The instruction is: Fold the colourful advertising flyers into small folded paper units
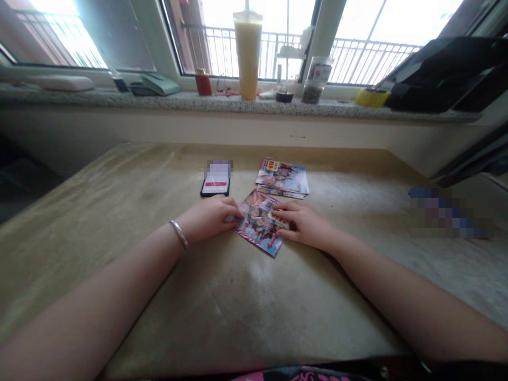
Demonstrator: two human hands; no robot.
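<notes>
A colourful printed leaflet (260,222) lies slanted on the table in front of me. My left hand (214,218), with a silver bangle (179,234) at the wrist, has its fingers closed at the leaflet's left edge. On the leaflet's right part rest the fingers of my right hand (304,223), stretched out and slightly apart. Just behind it is a small stack of similar leaflets (282,177), the top one bearing a yellow price label. A phone (215,182) with a lit screen lies beyond my left hand, its upper part blurred.
The table (178,317) reaches to the wall under a window. A pixelated bluish object (448,214) lies on the right. On the granite sill (190,103) stand a tall yellow drink cup (248,58), a red-brown jar (203,83), small containers, yellow tape (372,98) and a black bag (436,74).
</notes>
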